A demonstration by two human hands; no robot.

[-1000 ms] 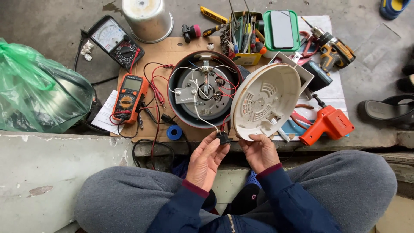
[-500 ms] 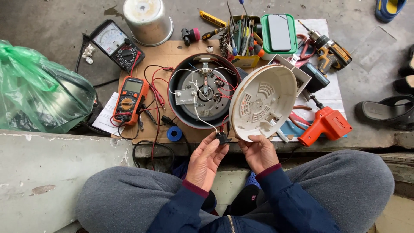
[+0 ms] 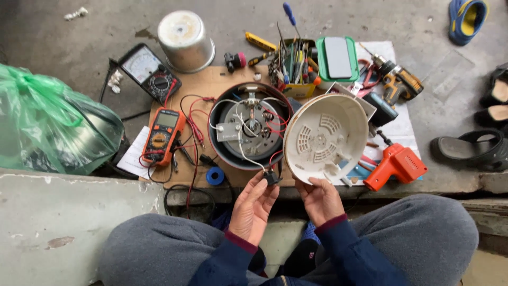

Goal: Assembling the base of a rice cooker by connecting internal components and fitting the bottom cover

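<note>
Concrete floor [image 3: 79, 32] outdoors, sheet of cardboard [image 3: 211, 85] as work surface; I sit on the step with knees up. Far left: green plastic bag [image 3: 47, 122], then analog meter [image 3: 148, 71] and orange multimeter [image 3: 161, 135] with red leads. Centre: cooker body [image 3: 248, 132] upside down, base already off, wiring and heating plate exposed. My left hand [image 3: 253, 209] pinches a small black switch [image 3: 272, 178], on its wires, at the fingertips. My right hand [image 3: 320, 200] grips the rim of the removed white base cover [image 3: 325, 137], tilted up. Far right: orange soldering gun [image 3: 394, 167]. Judgement: disassembly done; reassembly outstanding.
</note>
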